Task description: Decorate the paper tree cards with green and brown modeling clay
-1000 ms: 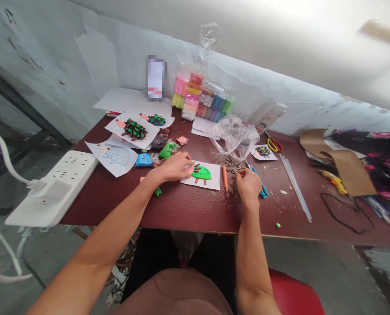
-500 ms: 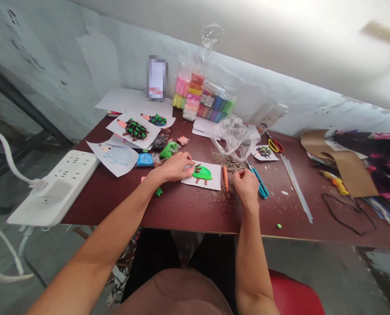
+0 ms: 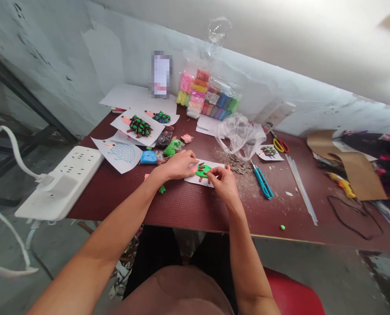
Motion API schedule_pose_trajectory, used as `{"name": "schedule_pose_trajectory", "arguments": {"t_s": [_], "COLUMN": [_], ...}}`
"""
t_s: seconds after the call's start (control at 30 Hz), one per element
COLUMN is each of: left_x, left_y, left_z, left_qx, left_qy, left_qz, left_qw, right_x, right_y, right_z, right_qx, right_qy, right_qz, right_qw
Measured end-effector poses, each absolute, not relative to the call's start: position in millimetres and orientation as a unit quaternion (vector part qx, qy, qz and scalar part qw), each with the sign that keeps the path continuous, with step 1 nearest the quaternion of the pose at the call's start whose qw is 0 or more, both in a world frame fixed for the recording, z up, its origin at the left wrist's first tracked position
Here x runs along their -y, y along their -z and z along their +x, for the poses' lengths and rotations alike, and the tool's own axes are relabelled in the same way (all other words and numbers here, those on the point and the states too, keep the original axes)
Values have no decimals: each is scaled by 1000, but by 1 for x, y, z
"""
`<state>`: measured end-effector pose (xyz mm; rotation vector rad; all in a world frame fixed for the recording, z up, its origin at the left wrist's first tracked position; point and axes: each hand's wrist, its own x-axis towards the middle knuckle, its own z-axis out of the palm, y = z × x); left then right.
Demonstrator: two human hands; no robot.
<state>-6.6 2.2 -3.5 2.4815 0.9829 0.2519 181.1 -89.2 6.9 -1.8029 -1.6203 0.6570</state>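
At the far left, a white power strip (image 3: 60,188) with a plug in it lies across the left end of the dark red surface (image 3: 188,214). Next comes a sheet (image 3: 118,154) bearing a blue hedgehog drawing, with 2 further hedgehog sheets (image 3: 139,125) behind it, both decorated with green dots. In front of these are a blue packet (image 3: 148,157) and a green packet (image 3: 173,148), with a pink lump (image 3: 186,138) just behind.

The left hand (image 3: 182,165) is palm down, fingers bent, its fingertips at the left end of a small white card (image 3: 193,179); I cannot tell whether it grips anything or only steadies the card. On that card, between the 2 hands, sits a green figure (image 3: 202,170) with a few brown spikes on its upper left.

The right hand (image 3: 224,181) has thumb and forefinger brought together at the figure's right side; anything pinched there is too small to make out. An orange marker (image 3: 228,167) is mostly hidden behind this hand. Just beyond lies a heap of seeds (image 3: 239,165), then a blue-handled tool (image 3: 263,183), scissors (image 3: 280,145), translucent sticks (image 3: 301,190) and, farthest right, a yellow glue gun (image 3: 342,186) beside brown cardboard (image 3: 359,175).
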Motion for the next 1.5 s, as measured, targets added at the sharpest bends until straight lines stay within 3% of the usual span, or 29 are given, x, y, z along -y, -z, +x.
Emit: {"name": "schedule_pose_trajectory", "arguments": {"t_s": [0.37, 1.13, 1.5], "left_x": [-3, -1, -1], "left_y": [5, 4, 4], "left_z": [-6, -5, -5], "left_qx": [-357, -358, -360], "left_qy": [-90, -85, -78], "left_qz": [902, 906, 906], "left_qw": [226, 208, 207], "right_x": [82, 68, 70], "right_y": [-4, -17, -12], "right_z": [166, 159, 162], "right_qx": [601, 579, 575], "right_qy": [-197, -229, -234], "right_qz": [-733, -770, -766], "right_qw": [249, 138, 168]}}
